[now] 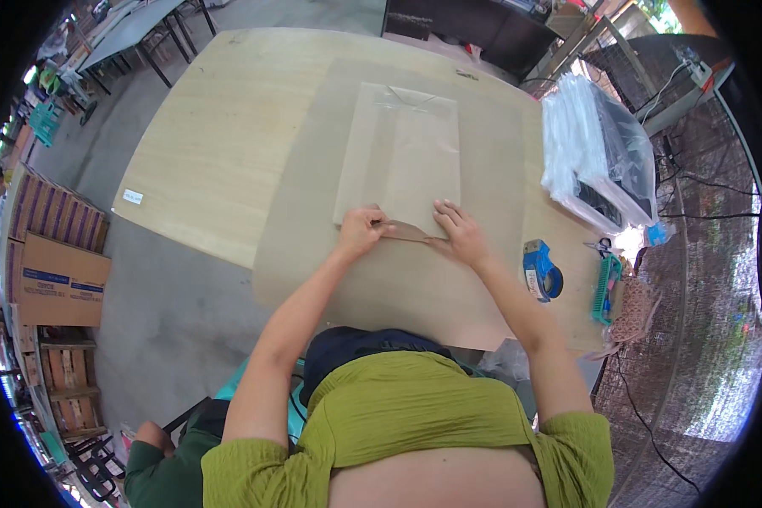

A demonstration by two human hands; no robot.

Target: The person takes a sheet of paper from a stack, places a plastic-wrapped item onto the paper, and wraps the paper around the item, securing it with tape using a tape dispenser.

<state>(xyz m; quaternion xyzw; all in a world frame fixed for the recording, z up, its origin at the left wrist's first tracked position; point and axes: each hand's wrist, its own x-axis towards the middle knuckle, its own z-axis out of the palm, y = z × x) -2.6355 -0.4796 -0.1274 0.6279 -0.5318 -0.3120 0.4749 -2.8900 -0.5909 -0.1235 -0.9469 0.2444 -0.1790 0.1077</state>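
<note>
A flat rectangular package (pixel 402 161) wrapped in brown paper lies on the table, with clear tape across its far end. At its near end stands a folded paper flap (pixel 411 231). My left hand (pixel 362 230) pinches the flap's left corner with bent fingers. On the right corner, my right hand (pixel 462 235) lays its fingers over the package's edge while the thumb presses against the flap. Beneath the package spreads a large brown paper sheet (pixel 313 186).
On the table's (pixel 220 110) right are a blue tape dispenser (pixel 542 271), scissors (pixel 602 246), a green basket (pixel 606 289) and stacked plastic-wrapped items (pixel 597 152). Cardboard boxes (pixel 63 279) stand at left. Another person's green sleeve (pixel 173 461) shows at lower left.
</note>
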